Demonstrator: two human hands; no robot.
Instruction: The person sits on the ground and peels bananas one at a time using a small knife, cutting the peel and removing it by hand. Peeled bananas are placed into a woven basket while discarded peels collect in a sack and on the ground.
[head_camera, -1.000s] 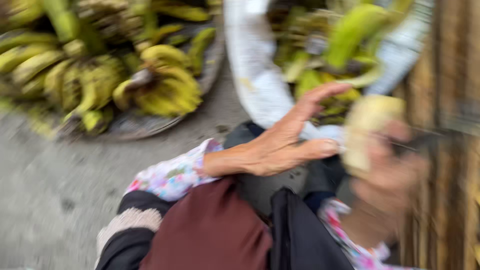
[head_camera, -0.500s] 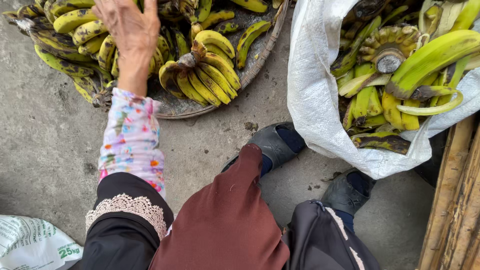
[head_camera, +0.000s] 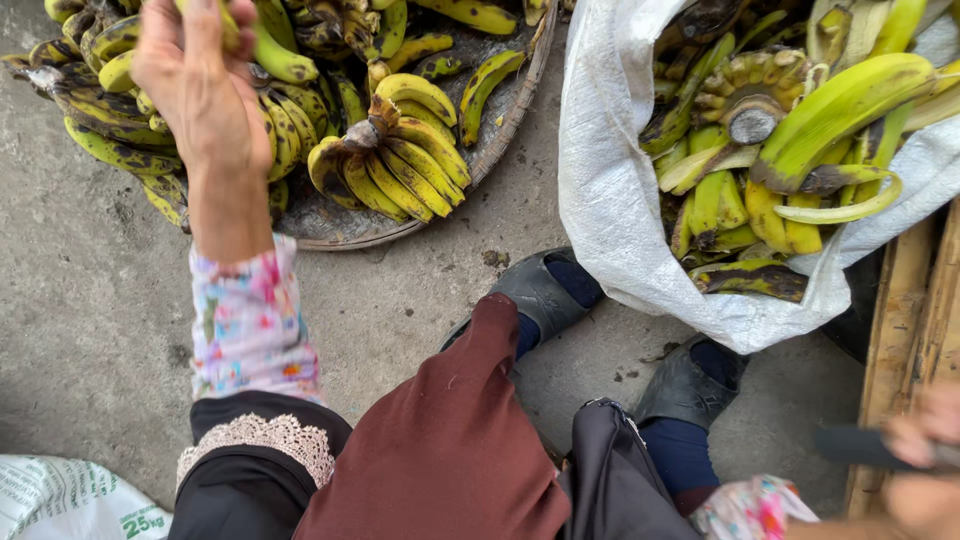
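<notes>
L hand fingers pinch a banana over the tray; R hand shut on a dark handle. Loose pinch, banana may drop.

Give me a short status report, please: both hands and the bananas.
Left hand over round tray, grip closed on a banana. Right hand at lower right, blurred, holding dark handle. White sack of bananas beside tray.

Grey concrete floor, wooden planks at right, daylight
</notes>
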